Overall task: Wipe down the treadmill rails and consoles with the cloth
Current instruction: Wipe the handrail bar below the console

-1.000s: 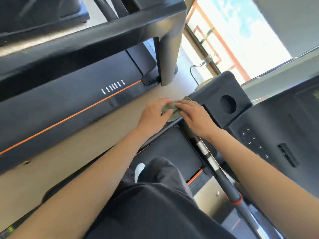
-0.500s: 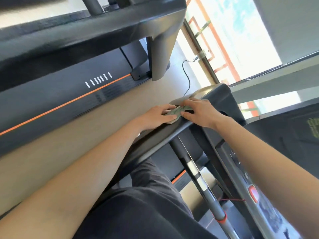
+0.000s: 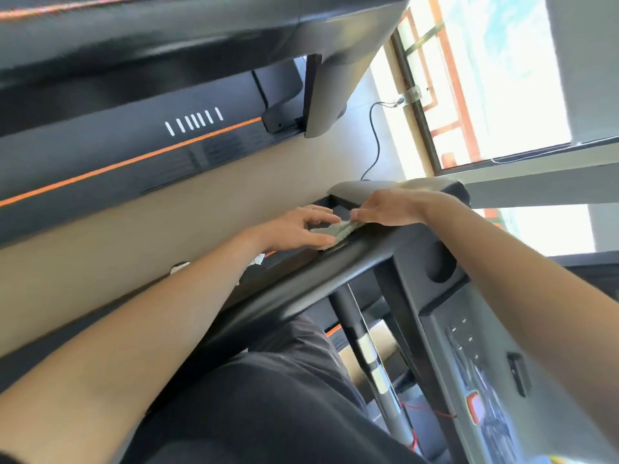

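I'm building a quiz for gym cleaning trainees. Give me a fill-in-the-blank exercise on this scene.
The left hand and the right hand both hold the greenish ___.
The stripe along the neighbouring treadmill is ___.
The big button on the console is ___.
Missing: cloth; orange; red.

Dark grey treadmill rail (image 3: 301, 279) runs on a slant, lower left to upper right. Green cloth (image 3: 335, 232) lies bunched on its top face near the upper end. Tan floor (image 3: 167, 236) alongside. On it stands a neighbouring treadmill (image 3: 117, 155), black with an orange stripe. Thin black cable (image 3: 376, 145) trails over the floor near the window. Small white scrap (image 3: 257, 259) at the rail's far edge. Whether it lies on floor or deck, cannot tell.
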Motion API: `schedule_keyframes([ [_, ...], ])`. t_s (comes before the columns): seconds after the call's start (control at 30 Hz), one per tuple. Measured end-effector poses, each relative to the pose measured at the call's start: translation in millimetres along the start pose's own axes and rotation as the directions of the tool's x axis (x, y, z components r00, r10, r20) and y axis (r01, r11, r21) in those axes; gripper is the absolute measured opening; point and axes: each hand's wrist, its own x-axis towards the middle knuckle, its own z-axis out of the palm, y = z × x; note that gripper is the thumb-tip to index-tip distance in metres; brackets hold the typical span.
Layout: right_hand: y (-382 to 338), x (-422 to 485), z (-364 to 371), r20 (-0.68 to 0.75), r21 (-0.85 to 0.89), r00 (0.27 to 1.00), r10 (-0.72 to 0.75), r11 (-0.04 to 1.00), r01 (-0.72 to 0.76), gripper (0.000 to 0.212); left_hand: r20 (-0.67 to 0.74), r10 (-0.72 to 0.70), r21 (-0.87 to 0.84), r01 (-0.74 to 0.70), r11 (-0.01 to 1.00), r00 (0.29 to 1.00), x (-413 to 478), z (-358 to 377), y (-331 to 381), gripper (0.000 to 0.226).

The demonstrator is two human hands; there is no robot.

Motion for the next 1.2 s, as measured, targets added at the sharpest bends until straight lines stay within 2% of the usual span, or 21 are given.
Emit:
schedule_keyframes([
  [0.13,-13.1,-1.8,8.3,-0.022,-0.087,0.996,-0.087,0.993,0.085,0.037,0.03,0.045,-0.012,-0.044,0.999,0.999,-10.3,-0.9,-0.3,0.038],
  [0.23,-22.5,0.1,19.0,-0.054,-0.018,0.991,-0.122,0.992,0.121,0.03,0.033,0.037,-0.054,-0.035,0.998,0.999,-28.4,-1.5,-12.5,0.036],
  [0.37,-49.0,2.1,25.1,0.012,0.042,0.976,-0.217,0.975,0.217,0.028,-0.001,0.018,-0.086,-0.018,0.996,1.0,-65.7,-5.9,-32.0,0.031],
  [0.53,-90.1,-4.5,35.1,0.135,0.065,0.937,-0.322,0.947,0.316,0.033,0.007,-0.022,-0.123,0.023,0.992,1.0,-122.5,-18.3,-61.2,0.028],
  [0.7,-125.1,-21.5,53.3,0.108,0.063,0.922,-0.372,0.928,0.367,0.032,-0.009,-0.044,-0.136,0.042,0.99,0.999,-168.1,-26.0,-80.0,0.038],
  [0.87,-158.6,-29.8,73.2,0.118,0.049,0.899,-0.422,0.907,0.419,0.034,0.045,-0.093,-0.142,0.099,0.985,0.995,-214.8,-37.0,-93.9,0.033],
  [0.97,-180.9,-32.8,83.1,0.137,0.05,0.872,-0.469,0.883,0.467,0.039,0.005,-0.109,-0.158,0.109,0.981,0.994,-244.4,-38.4,-103.1,0.031],
  [1.1,-214.2,-33.8,93.9,0.182,0.073,0.84,-0.511,0.859,0.506,0.061,-0.065,-0.136,-0.147,0.125,0.981,0.989,-284.2,-39.8,-112.7,0.031],
  [1.2,-241.0,-29.5,104.6,0.219,0.074,0.815,-0.537,0.842,0.535,0.059,-0.109,-0.17,-0.159,0.152,0.976,0.979,-314.3,-40.6,-122.5,0.028],
])
